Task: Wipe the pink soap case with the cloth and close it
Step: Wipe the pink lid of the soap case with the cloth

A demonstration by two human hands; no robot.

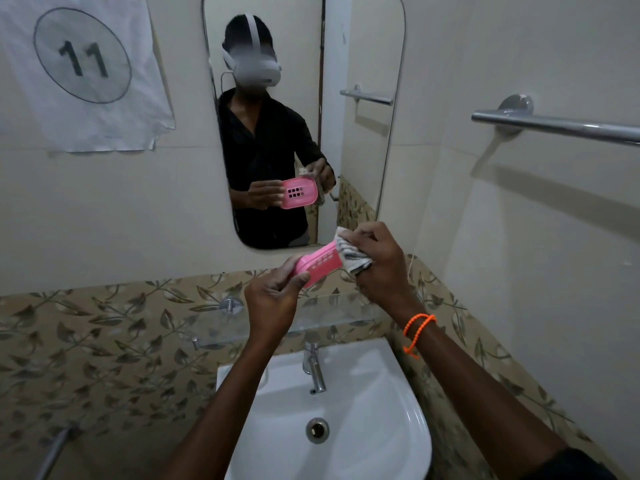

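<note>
Both arms reach up and forward over the white sink [398, 427], forearms rising from the bottom of the frame and angling in toward each other. The left hand [273, 299] has the pink soap case [320, 263] by its near end, thumb laid across the lower edge and the other fingers curled round the far side, a firm clamp. The case sits in mid-air just in front of the lower edge of the mirror [367, 150], above the glass shelf [332, 306] and the tap [313, 368], tilted so its far end points up and to the right. The slotted face shows as a row of small openings along the top.

The right hand [377, 261] comes in from the right with the wrist bent and the knuckles up, fingers bunched tight around a grey-white cloth [353, 252]. The cloth is pressed against the far end of the case, wadded, with a fold hanging out below the fingers. An orange bracelet [417, 332] loops round the right wrist.

In the mirror the reflection shows the case's underside with its grid of drain holes, one hand gripping one end, the other holding the cloth at the opposite end. Whether a lid is attached I cannot tell.

A paper sheet [86, 71] marked 11 hangs on the wall at upper left, a chrome towel rail [554, 124] at right.
</note>
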